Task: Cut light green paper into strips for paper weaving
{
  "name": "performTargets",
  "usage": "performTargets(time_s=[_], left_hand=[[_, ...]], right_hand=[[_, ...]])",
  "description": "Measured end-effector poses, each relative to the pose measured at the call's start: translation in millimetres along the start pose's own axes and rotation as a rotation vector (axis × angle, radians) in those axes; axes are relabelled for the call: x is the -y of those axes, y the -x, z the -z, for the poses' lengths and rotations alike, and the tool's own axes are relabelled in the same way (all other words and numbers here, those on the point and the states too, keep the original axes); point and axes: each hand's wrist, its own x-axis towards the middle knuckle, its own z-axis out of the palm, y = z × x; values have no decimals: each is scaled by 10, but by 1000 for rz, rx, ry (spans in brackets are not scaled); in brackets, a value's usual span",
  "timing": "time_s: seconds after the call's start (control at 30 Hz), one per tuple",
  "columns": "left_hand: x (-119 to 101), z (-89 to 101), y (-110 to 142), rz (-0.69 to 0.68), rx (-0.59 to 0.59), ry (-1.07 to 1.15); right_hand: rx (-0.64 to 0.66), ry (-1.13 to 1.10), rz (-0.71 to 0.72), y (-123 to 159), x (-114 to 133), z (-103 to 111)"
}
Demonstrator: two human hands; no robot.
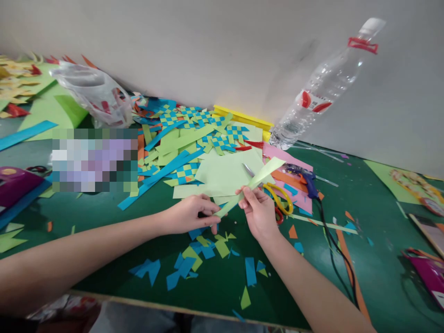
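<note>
A pale green paper strip (266,171) runs slantwise between my two hands, above the green table. My left hand (196,215) has its fingers closed on the strip's lower end. My right hand (256,208) pinches the strip near its middle, and the upper end sticks out beyond the fingers. Just behind the strip lie scissors (282,200) with yellow and red handles, their blades partly covered by the strip and the right hand. Pale green paper sheets (225,171) lie under and behind the hands. Blue and green paper scraps (187,266) are scattered in front of them.
Woven blue-and-green paper pieces (187,173) and loose strips heap up behind the hands. A clear plastic bottle (319,92) leans at the wall. A blue glue gun (308,182) with a black cord (333,245) lies right. A plastic bag (100,92) stands back left.
</note>
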Motion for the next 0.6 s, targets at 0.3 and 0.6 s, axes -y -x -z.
performTargets(time_s=[0.3, 0.6], left_hand=[[51, -41, 18, -234, 17, -107], [59, -42, 18, -320, 15, -174]], right_hand=[[-60, -5, -29, -15, 20, -7], [-69, -21, -3, -17, -1, -13]])
